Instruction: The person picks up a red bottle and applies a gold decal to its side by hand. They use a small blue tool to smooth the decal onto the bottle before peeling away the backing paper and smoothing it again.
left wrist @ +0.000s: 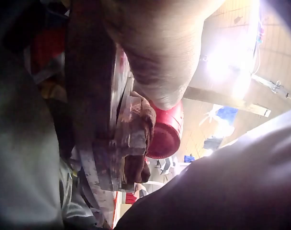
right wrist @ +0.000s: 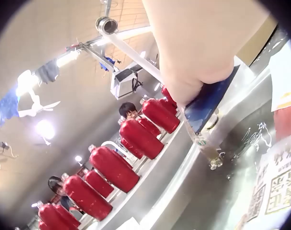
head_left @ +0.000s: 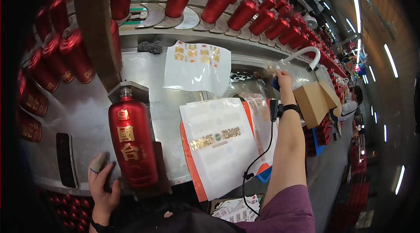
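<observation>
My left hand rests near the front table edge, beside a red bottle with gold characters, fingers loosely bent and holding nothing. The bottle lies tilted back on a dark stand. A blue ring-like band circles one finger. Far out to the right, my right hand pinches a flat dark-blue piece like a scraper, over a shallow basin of water. Below the blue piece in the right wrist view hangs a small clear, yellowish strip; I cannot tell whether it is held too.
A sheet of gold decals lies behind a larger white decal sheet. A phone lies at left, near several red bottles. More bottles ride a conveyor at the back. A cardboard box stands right of my forearm.
</observation>
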{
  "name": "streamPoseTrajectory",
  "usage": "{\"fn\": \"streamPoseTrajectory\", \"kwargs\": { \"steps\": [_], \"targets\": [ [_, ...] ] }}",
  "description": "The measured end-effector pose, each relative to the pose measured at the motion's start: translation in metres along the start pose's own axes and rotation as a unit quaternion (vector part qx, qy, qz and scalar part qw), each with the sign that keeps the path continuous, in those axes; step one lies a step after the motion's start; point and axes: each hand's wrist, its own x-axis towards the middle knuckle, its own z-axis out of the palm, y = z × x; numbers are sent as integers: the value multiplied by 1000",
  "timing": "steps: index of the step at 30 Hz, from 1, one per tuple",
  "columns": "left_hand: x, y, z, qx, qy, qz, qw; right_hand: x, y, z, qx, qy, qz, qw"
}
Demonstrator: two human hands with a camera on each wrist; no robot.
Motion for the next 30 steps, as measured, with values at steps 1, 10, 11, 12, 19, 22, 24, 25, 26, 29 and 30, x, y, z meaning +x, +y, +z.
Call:
{"fn": "streamPoseTrajectory", "kwargs": {
  "steps": [1, 10, 11, 12, 19, 22, 24, 25, 26, 29, 30],
  "targets": [
    [0, 1, 0, 4, -5, 4, 1000, -2, 2, 3, -38, 1, -11, 999],
    [-1, 2, 4, -20, 18, 21, 999, -38, -47, 20, -273, -3, -75, 959],
    [-1, 2, 4, -18, 23, 25, 999, -45, -64, 20, -269, 2, -77, 960],
    [-2, 1, 3, -22, 29, 25, 999, -59, -86, 18, -276, -25, -98, 956],
    [1, 16, -24, -85, 30, 31, 995, -218, -233, -35, -187, -75, -355, 913],
    [5, 24, -41, -107, 33, 56, 992, -312, -276, -83, -86, -104, -457, 879],
    [9, 33, -52, -144, 35, 71, 986, -362, -289, -107, 9, -117, -533, 838],
    [13, 40, -57, -143, 34, 73, 986, -382, -295, -120, 23, -139, -555, 820],
    [17, 47, -61, -165, 41, 80, 982, -400, -302, -131, 55, -163, -561, 810],
    [24, 68, -66, -210, 44, 64, 975, -435, -316, -154, 129, -242, -573, 772],
    [26, 76, -64, -284, 6, 68, 956, -442, -322, -158, 129, -242, -575, 771]
  ]
}}
